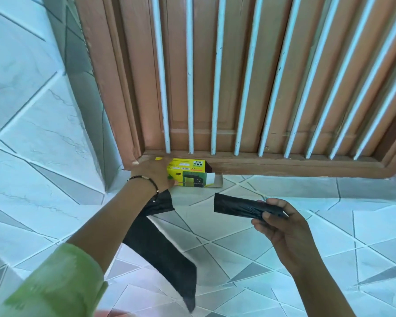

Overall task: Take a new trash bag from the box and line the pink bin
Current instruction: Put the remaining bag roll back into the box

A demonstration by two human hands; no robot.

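Nearest the camera, a long black trash bag strip (160,255) hangs slack under the left forearm, its free end trailing toward a pale pink blur (110,313) at the bottom edge, perhaps the bin's rim, though too little shows to be sure. The film looks thin, featherlight and limp: it will crumple, cling and slip rather than hold any shape, so it is best taken by pinching a doubled edge at the mouth, not the flat middle.

A little further out, the right hand (281,227) has its fingers and thumb curled round a folded black bag (245,208), gripping one end while the other end sticks out stiffly to the left, clear of the tiled floor (329,259).

Further still, the left hand (156,172) rests over the left end of the yellow trash bag box (190,172), fingers wrapped on it; whether this grip also pinches the hanging strip cannot be made out. The box lies on its side with the right flap open, set against the brown wooden door frame (284,167) behind it. Light card, it would crush under a hard squeeze.
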